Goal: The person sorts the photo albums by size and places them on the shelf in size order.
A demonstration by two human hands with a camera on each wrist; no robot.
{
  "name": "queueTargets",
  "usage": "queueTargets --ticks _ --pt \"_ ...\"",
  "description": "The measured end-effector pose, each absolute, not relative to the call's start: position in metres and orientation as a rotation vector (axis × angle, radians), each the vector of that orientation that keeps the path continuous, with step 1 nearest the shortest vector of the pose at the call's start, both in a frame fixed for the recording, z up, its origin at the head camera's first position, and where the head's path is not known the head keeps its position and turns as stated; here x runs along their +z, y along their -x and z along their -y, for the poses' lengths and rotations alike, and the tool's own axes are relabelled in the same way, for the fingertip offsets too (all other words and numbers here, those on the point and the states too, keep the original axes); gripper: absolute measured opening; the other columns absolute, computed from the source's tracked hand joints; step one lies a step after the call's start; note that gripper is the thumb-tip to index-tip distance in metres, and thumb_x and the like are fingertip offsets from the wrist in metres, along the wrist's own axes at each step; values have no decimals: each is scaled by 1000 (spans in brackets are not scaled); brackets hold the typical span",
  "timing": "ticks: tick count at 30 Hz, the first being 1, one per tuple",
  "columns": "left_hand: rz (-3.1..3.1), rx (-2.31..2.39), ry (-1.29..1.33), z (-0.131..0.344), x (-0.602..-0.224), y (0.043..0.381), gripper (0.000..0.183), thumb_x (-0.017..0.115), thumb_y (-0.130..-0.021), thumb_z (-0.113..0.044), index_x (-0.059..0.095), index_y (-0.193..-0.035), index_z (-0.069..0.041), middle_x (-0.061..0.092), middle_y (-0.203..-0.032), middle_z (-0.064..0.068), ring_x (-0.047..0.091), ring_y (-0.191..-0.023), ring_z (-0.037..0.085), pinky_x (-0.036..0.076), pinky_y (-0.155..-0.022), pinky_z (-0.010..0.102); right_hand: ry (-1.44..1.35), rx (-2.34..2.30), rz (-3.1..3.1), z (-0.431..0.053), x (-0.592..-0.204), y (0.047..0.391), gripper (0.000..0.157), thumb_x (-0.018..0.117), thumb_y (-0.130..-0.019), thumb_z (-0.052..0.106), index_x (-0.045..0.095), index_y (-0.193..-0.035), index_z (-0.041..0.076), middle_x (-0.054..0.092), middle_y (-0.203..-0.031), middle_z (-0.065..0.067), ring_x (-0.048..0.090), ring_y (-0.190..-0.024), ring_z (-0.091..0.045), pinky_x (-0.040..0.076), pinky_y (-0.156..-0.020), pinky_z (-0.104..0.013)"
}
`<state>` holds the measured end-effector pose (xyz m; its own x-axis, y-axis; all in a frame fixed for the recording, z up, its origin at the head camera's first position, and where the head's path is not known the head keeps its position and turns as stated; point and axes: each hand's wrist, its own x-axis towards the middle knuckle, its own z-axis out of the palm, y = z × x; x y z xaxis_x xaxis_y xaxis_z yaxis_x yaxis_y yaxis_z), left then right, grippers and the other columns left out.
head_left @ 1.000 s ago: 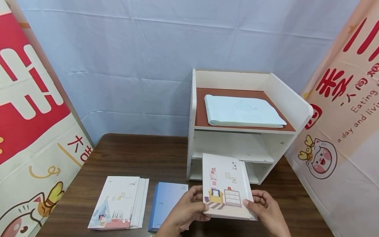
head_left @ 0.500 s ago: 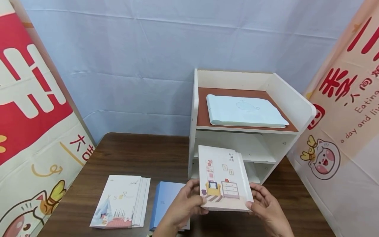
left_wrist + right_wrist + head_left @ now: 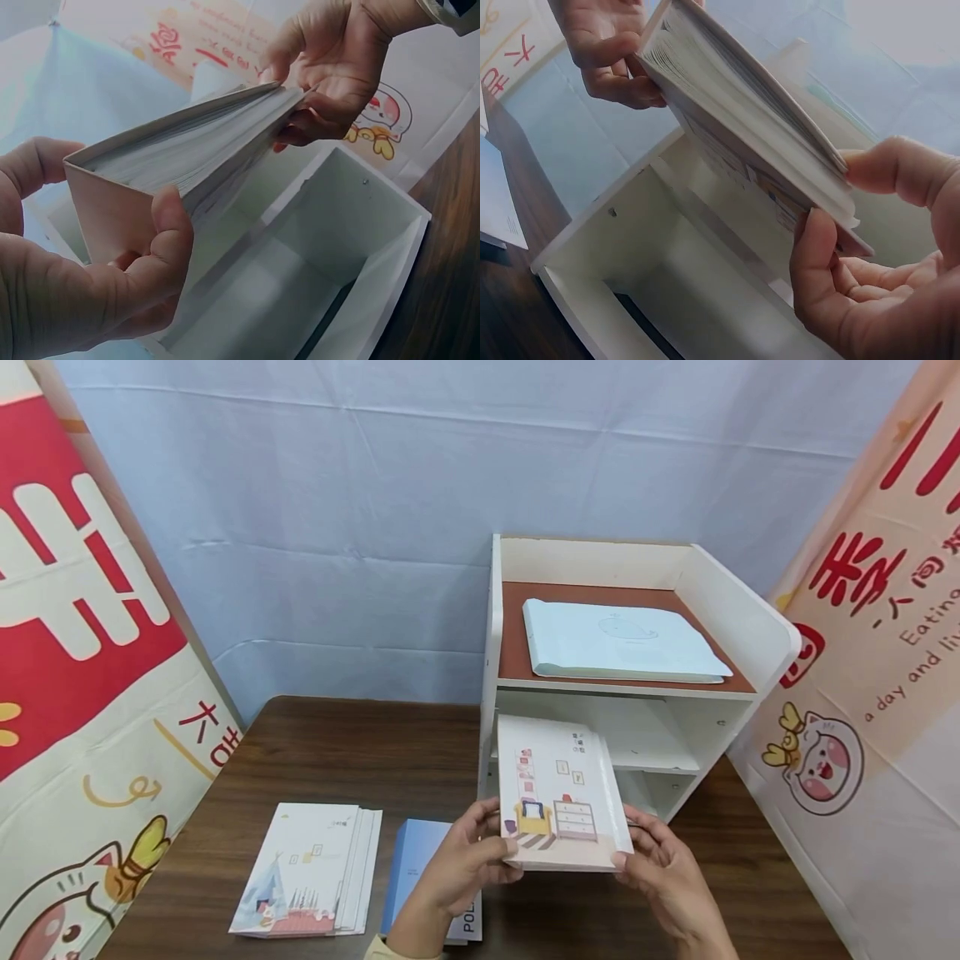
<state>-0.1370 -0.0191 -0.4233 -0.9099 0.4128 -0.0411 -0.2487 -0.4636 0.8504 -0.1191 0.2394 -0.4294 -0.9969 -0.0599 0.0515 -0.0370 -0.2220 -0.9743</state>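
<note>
A white photo album (image 3: 562, 793) with a yellow armchair and a chest of drawers drawn on its cover is held up between both hands, in front of the shelf unit's lower openings. My left hand (image 3: 468, 856) pinches its left edge, thumb on the cover. At the opposite edge, my right hand (image 3: 663, 877) grips with thumb on top and fingers beneath. In the left wrist view the spine (image 3: 112, 210) faces the left hand. Thick pages (image 3: 742, 127) show between the covers in the right wrist view.
The white shelf unit (image 3: 487, 635) stands at the table's back right. On its brown top lies a pale blue packet (image 3: 622, 643) with a whale drawing. Left on the wooden table (image 3: 375, 752) are several stacked white albums (image 3: 300, 868) and a blue album (image 3: 420, 860), partly behind the left arm.
Both hands have moved the album forward and slightly left, up toward the shelf's lower openings. The stack at the left and the packet on top stay put.
</note>
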Motion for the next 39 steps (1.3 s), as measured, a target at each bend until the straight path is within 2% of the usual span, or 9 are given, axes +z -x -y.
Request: queueTargets --ticks 7,14,18,28,39 --pt "-1316 2444 -231 18 -424 143 68 64 -76 2 31 -135 0 44 -112 20 54 -77 21 51 -65 32 98 -2558 -1815 -235 -428 127 52 54 -78 -18 52 -120 12 60 -99 -13 61 -73 -18 52 -59 -28" --pt "-1361 2523 -145 15 -426 150 56 62 -78 1 38 -128 4 50 -108 18 56 -76 21 51 -63 30 1 -2647 -1751 -228 -425 135 43 56 -78 -16 48 -116 3 60 -93 -13 62 -72 -17 52 -61 -26" --pt "-1369 2555 -111 14 -427 154 55 62 -79 0 39 -130 5 53 -107 17 57 -75 20 50 -64 30 -15 -2725 -1675 -223 -425 139 38 54 -79 -17 47 -113 0 61 -90 -11 61 -71 -16 52 -61 -25" --pt "-1380 2626 -3 11 -430 164 48 62 -82 0 46 -127 5 58 -105 15 62 -81 23 51 -69 34 -38 -2856 -1499 -215 -426 150 33 50 -81 -18 51 -108 1 62 -86 -9 61 -68 -14 52 -61 -25" --pt "-1381 2685 -7 8 -436 178 48 63 -81 2 47 -127 4 54 -106 15 58 -83 20 51 -70 34 -83 -2864 -1440 -210 -439 171 32 46 -83 -16 54 -109 2 64 -85 -8 60 -64 -13 50 -60 -25"
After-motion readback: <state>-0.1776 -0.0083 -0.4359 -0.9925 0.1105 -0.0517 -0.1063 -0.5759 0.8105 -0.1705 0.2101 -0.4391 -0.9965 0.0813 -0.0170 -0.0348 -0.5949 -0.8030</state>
